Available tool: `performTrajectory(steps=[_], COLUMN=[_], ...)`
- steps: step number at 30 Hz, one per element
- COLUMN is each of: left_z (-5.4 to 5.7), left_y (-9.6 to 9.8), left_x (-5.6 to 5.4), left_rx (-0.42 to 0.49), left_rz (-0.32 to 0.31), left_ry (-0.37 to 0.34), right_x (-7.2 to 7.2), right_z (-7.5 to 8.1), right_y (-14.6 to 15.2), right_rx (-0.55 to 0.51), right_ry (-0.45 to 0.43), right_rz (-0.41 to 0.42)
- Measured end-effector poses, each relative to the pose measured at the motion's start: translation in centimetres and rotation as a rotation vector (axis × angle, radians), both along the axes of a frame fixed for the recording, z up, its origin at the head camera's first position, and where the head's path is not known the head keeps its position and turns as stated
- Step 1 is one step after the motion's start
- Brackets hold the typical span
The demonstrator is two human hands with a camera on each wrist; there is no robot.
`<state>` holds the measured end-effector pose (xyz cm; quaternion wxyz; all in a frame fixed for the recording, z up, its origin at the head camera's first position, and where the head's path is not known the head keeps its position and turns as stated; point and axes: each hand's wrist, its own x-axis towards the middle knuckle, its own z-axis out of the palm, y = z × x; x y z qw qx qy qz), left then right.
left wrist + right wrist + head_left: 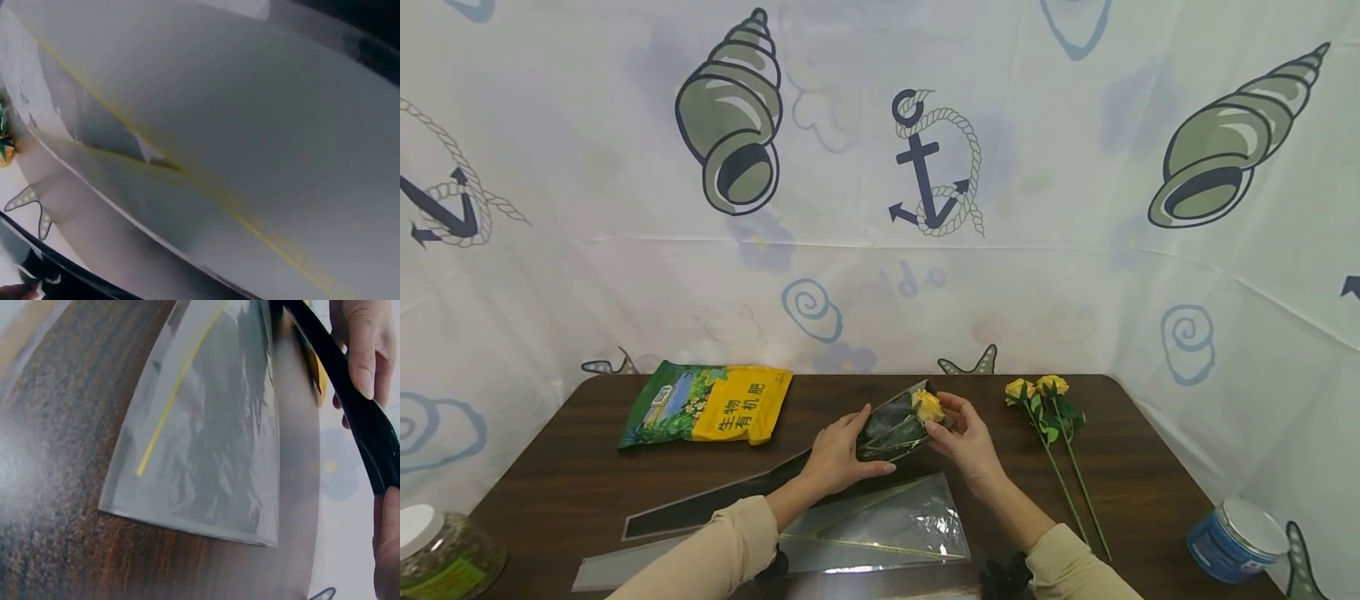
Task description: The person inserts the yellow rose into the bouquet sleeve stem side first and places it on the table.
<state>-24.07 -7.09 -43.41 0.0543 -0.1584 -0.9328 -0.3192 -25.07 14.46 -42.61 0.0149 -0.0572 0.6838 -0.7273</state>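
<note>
Beige sleeves (pixel 715 542) foremost, left hand (pixel 838 454) and right hand (pixel 967 437) grip dark wrapper (pixel 891 429), yellow rose (pixel 928 407) between them.

I face a pale fabric backdrop (pixel 1037 292), creased across its middle, hanging behind the dark wood-grain table (pixel 1127 467), the cloth showing a navy anchor (pixel 922 183) near twelve o'clock and grey-green spiral seashells (pixel 722 117) at eleven and two.

Two hands (pixel 835 457); three yellow flowers (pixel 928 407) (one at centre, two at right); one dark sleeve (pixel 889 427); one bag (pixel 703 406) at left; one jar (pixel 452 552), lower left; one can (pixel 1232 547), lower right; one tabletop (pixel 1150 492); clear sleeves (pixel 895 517), too overlapped to count.
</note>
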Motion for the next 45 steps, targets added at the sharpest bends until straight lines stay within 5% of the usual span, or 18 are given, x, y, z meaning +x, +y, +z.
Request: performTrajectory(steps=[9,18,27,32,40,45], left_z=[-0.2,-0.6,-1.0,-1.5,-2.2,-2.1], left_y=[0.4,0.1,-0.3,-0.8,-1.2,-1.5], left_x=[0.1,0.0,0.0,-0.6,-1.4,-1.5], left_rx=[0.085,0.083,0.06,0.002,-0.049,-0.062], left_rz=[-0.001,0.003,-0.043,-0.013,-0.002,-0.001], left_ry=[0.035,0.09,0.131,0.148,0.161,0.175], right_x=[0.3,0.1,-0.6,-0.7,-0.6,-0.9], right_z=[0.1,-0.1,-0.4,-1.1,-1.6,-1.2], right_y=[-0.3,-0.3,-0.8,-1.5,-2.3,-2.1], right_rx=[0.041,0.019,0.157,0.104,-0.025,-0.004], right_ry=[-0.023,-0.135,-0.174,-0.175,-0.166,-0.152], right_rz=[0.014,0.127,0.204,0.119,-0.128,-0.217])
